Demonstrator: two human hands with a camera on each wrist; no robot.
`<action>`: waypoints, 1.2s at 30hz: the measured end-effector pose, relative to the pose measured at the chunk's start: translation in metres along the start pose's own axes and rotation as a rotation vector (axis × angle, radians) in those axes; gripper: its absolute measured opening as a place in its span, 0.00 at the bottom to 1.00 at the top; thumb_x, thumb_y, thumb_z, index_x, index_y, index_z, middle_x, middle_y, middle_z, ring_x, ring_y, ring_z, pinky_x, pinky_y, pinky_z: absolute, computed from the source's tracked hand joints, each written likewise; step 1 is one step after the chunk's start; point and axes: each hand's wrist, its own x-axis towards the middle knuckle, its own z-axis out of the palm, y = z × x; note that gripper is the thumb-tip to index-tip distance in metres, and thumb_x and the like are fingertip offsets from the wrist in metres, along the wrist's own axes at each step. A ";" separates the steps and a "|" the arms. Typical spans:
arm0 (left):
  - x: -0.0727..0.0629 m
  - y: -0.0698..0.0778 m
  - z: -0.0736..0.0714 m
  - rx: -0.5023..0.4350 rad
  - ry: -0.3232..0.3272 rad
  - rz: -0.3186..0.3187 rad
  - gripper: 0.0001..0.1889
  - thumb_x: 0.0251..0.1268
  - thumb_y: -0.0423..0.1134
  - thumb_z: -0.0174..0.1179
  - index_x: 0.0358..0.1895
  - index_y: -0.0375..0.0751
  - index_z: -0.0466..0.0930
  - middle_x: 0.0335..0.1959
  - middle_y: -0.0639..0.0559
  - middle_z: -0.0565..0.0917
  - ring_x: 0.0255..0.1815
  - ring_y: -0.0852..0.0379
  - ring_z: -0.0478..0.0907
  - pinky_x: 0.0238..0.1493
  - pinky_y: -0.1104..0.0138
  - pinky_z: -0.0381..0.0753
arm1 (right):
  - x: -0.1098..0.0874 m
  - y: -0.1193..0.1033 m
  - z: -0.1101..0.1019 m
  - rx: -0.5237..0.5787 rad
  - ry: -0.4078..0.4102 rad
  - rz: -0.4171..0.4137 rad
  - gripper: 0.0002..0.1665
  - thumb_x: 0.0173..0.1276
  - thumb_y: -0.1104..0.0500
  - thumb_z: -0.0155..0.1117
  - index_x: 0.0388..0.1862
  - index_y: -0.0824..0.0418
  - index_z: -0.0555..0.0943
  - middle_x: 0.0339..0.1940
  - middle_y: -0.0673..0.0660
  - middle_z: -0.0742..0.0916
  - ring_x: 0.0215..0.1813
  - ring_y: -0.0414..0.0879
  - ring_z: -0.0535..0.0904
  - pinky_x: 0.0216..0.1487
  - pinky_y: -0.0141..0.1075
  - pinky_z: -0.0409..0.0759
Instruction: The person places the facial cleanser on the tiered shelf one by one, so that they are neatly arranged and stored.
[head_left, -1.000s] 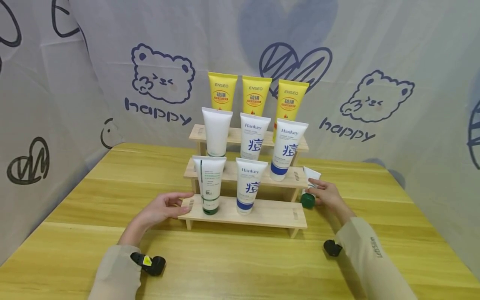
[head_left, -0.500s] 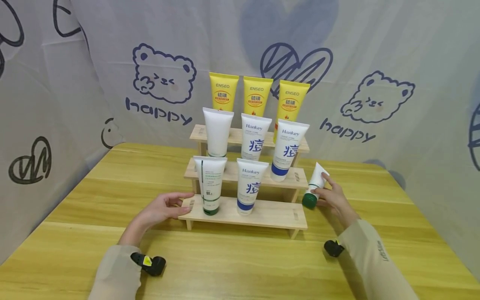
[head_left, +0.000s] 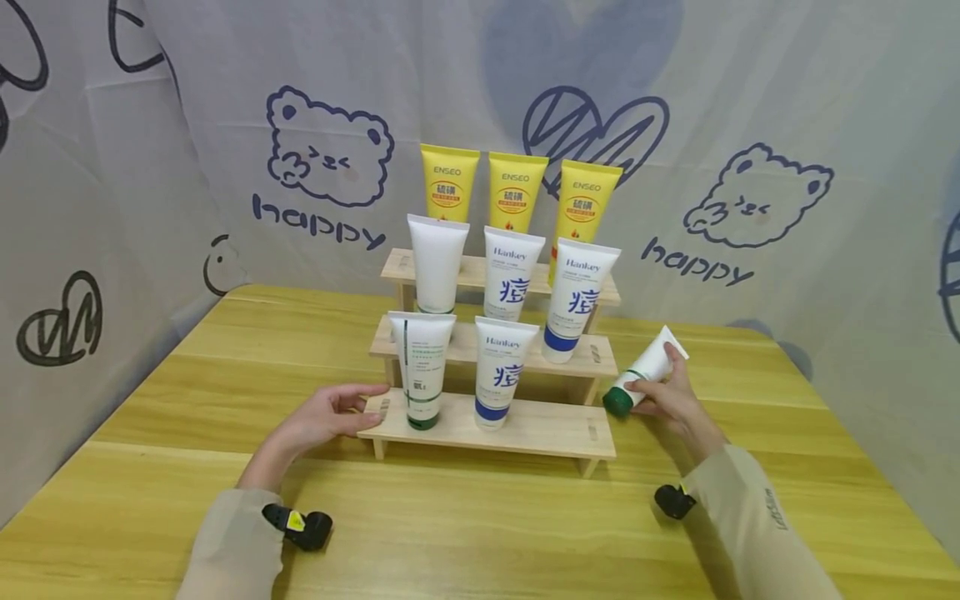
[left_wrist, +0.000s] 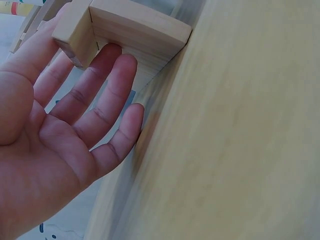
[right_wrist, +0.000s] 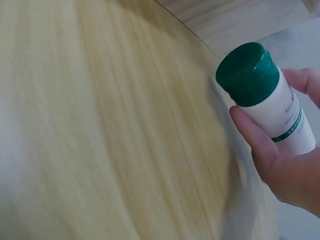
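Observation:
My right hand point(head_left: 667, 396) holds a white squeeze tube point(head_left: 655, 363) with a green cap, right of the stepped wooden display stand point(head_left: 555, 425). The tube leans, cap low and towards the stand; in the right wrist view thumb and fingers lie on either side of the tube point(right_wrist: 292, 122). My left hand point(head_left: 322, 415) grips the left end of the stand's lowest step, its other fingers loosely bent below the board in the left wrist view. On that step stand a green-capped tube point(head_left: 422, 367) and a blue-banded Hankey tube point(head_left: 504, 371), both upright.
The middle step carries a plain white tube point(head_left: 437, 262) and two Hankey tubes point(head_left: 577, 296). Three yellow ENSEO tubes point(head_left: 513, 192) stand on the top step. Behind the wooden table point(head_left: 465, 533) hangs a printed cloth point(head_left: 322, 50).
The green-capped tube in my right hand has come out from beside the stand, moving right and tilting further over. My left hand stays at the stand's end.

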 end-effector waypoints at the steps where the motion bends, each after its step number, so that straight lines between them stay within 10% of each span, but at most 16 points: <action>1: 0.000 0.000 0.000 0.003 -0.003 0.004 0.28 0.57 0.41 0.61 0.59 0.33 0.67 0.38 0.43 0.71 0.37 0.52 0.68 0.36 0.61 0.74 | 0.000 0.000 0.000 0.011 0.007 0.000 0.58 0.56 0.79 0.49 0.68 0.43 0.29 0.60 0.69 0.44 0.47 0.57 0.66 0.35 0.44 0.78; 7: -0.001 0.002 0.001 0.005 0.000 -0.003 0.28 0.57 0.41 0.61 0.59 0.33 0.68 0.39 0.43 0.71 0.38 0.51 0.67 0.36 0.61 0.74 | -0.004 -0.003 -0.004 -0.001 0.011 -0.011 0.61 0.56 0.79 0.49 0.68 0.37 0.27 0.64 0.64 0.37 0.56 0.63 0.56 0.37 0.46 0.77; 13: -0.002 0.002 0.000 0.001 0.000 -0.010 0.28 0.57 0.41 0.61 0.60 0.33 0.67 0.39 0.43 0.71 0.39 0.50 0.67 0.37 0.61 0.74 | -0.012 -0.003 -0.004 -0.124 -0.024 -0.064 0.62 0.57 0.78 0.52 0.67 0.39 0.23 0.65 0.66 0.35 0.45 0.55 0.67 0.35 0.43 0.78; 21: -0.002 0.001 0.001 0.002 -0.001 -0.011 0.28 0.57 0.41 0.61 0.60 0.33 0.67 0.38 0.43 0.71 0.38 0.50 0.67 0.37 0.61 0.74 | -0.002 0.012 -0.017 -0.085 -0.031 -0.149 0.59 0.58 0.70 0.57 0.68 0.34 0.31 0.65 0.67 0.43 0.47 0.51 0.67 0.36 0.46 0.77; 28: -0.002 0.002 0.000 0.003 -0.002 0.004 0.28 0.57 0.41 0.61 0.60 0.33 0.67 0.37 0.43 0.70 0.37 0.51 0.67 0.36 0.62 0.75 | -0.035 -0.017 0.006 -0.063 0.024 -0.171 0.46 0.61 0.72 0.39 0.70 0.47 0.32 0.59 0.63 0.54 0.37 0.41 0.71 0.23 0.32 0.74; 36: -0.001 0.001 0.000 0.006 0.004 0.008 0.28 0.57 0.41 0.61 0.59 0.33 0.68 0.38 0.42 0.69 0.38 0.51 0.66 0.36 0.62 0.75 | -0.050 -0.021 0.011 -0.057 -0.021 -0.272 0.47 0.58 0.75 0.43 0.71 0.51 0.38 0.55 0.59 0.61 0.40 0.41 0.72 0.24 0.34 0.76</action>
